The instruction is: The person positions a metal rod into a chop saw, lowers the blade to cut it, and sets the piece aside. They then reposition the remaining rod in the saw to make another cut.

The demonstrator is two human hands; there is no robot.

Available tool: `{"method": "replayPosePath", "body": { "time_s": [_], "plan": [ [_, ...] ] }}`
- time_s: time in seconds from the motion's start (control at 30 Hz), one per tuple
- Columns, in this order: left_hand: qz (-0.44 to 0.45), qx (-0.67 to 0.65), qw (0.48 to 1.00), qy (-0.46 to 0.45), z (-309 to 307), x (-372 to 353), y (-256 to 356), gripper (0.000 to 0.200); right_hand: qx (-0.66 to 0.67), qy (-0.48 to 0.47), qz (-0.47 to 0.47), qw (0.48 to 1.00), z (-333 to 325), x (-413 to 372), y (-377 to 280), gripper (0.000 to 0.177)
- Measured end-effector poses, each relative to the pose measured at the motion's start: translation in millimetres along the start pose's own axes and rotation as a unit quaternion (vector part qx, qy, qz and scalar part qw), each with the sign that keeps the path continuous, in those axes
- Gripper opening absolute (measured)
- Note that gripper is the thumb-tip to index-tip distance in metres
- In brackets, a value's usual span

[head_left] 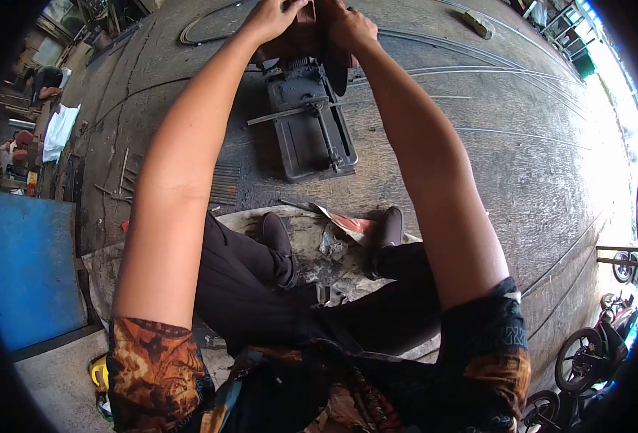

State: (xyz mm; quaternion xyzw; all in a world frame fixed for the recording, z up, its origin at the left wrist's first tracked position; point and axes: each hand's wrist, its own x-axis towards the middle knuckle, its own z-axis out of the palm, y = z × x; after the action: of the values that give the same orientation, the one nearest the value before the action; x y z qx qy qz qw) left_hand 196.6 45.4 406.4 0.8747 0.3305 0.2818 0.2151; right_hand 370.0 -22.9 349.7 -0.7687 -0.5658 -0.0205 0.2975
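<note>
A cut-off saw (306, 52) with a reddish-brown upper body and a dark base (296, 149) stands on the floor at the top centre. My left hand (270, 20) is closed on the left side of its upper body, partly cut off by the frame's top edge. On the other side, my right hand (354, 29) is wrapped round the reddish upper part, its fingertips partly hidden. Below it the edge of a dark disc (339, 78) shows. A thin metal bar (279, 115) lies across the base at the clamp (317, 108).
Long metal rods (478, 71) lie on the floor at the right, short rods (225, 184) beside the base. A stained sheet (351, 222) lies by my shoes. A blue panel (27, 260) stands left, motorcycles (582, 357) lower right. Another person (47, 83) is bent over at far left.
</note>
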Motion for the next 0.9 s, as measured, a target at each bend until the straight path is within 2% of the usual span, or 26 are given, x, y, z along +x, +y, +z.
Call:
{"method": "replayPosePath", "body": {
  "time_s": [0.17, 0.23, 0.33, 0.4, 0.5, 0.63, 0.73, 0.8, 0.83, 0.87, 0.9],
  "plan": [
    [0.018, 0.019, 0.999, 0.024, 1.4, 13.2, -9.6, 0.058, -0.043, -0.018, -0.005, 0.999, 21.5, 20.6, 12.4, 0.064],
    [0.006, 0.016, 1.000, 0.021, 0.7, 14.1, -9.3, 0.058, -0.032, 0.004, -0.010, 0.999, 15.5, 21.4, 8.3, 0.064],
    [-0.008, 0.017, 1.000, 0.014, 0.3, 12.1, -7.3, 0.058, -0.014, -0.017, -0.013, 1.000, -3.3, 10.5, -4.7, 0.064],
    [0.011, 0.018, 0.999, 0.028, 2.2, 15.3, -12.1, 0.058, -0.014, -0.018, -0.009, 1.000, -8.5, 8.1, -9.5, 0.065],
    [-0.023, 0.020, 0.999, 0.018, 1.1, 11.4, -3.5, 0.059, -0.019, -0.012, -0.012, 1.000, -3.3, 7.5, -6.4, 0.066],
    [-0.007, 0.029, 0.999, 0.029, 8.2, 4.6, -8.6, 0.058, -0.040, 0.002, -0.038, 0.998, 9.3, 9.1, 4.4, 0.067],
    [0.061, 0.023, 0.993, 0.100, 15.2, -17.0, -12.0, 0.057, -0.007, -0.043, 0.009, 0.999, -4.3, -2.7, -7.3, 0.070],
    [0.098, 0.020, 0.981, 0.166, 20.8, -41.2, -19.3, 0.060, -0.007, -0.038, 0.010, 0.999, -7.5, -14.0, -11.5, 0.071],
    [0.078, 0.027, 0.984, 0.158, 21.0, -56.0, -21.9, 0.061, -0.004, -0.034, 0.014, 0.999, -8.5, -20.6, -12.7, 0.073],
    [0.192, 0.052, 0.943, 0.268, 30.4, -63.7, -32.6, 0.043, -0.001, -0.030, 0.019, 0.999, -9.0, -26.7, -12.7, 0.074],
    [0.179, 0.047, 0.949, 0.256, 37.6, -77.3, -45.6, 0.040, 0.002, -0.026, 0.024, 0.999, -9.4, -32.8, -12.8, 0.076]
  ]
}}
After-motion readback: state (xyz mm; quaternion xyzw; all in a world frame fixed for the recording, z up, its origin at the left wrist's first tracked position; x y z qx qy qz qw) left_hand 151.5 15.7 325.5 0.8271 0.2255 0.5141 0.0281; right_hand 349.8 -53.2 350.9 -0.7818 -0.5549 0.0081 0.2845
